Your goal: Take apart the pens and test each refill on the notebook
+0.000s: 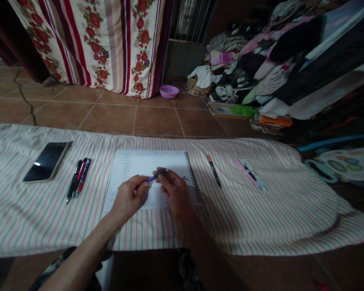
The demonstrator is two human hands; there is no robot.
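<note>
One purple pen (151, 178) mid-frame above the notebook (142, 161), my left hand (130, 196) gripping its barrel, right hand (175, 189) pinching the dark end, likely for steadiness, three pens (79, 178) grouped frame-left, probably for reach.

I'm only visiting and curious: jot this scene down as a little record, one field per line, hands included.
Left hand: holds a slim purple pen
Right hand: thumb and fingers at that pen's dark end
Below the hands: white spiral-bound notebook, open
Left of notebook: three black, red and patterned pens; farther left, black-screened phone
Right of notebook: black-and-orange pen; farther right, slim pink and pale-blue pens
Surface: white striped cloth
Floor: brown tiles, round purple bowl
</note>
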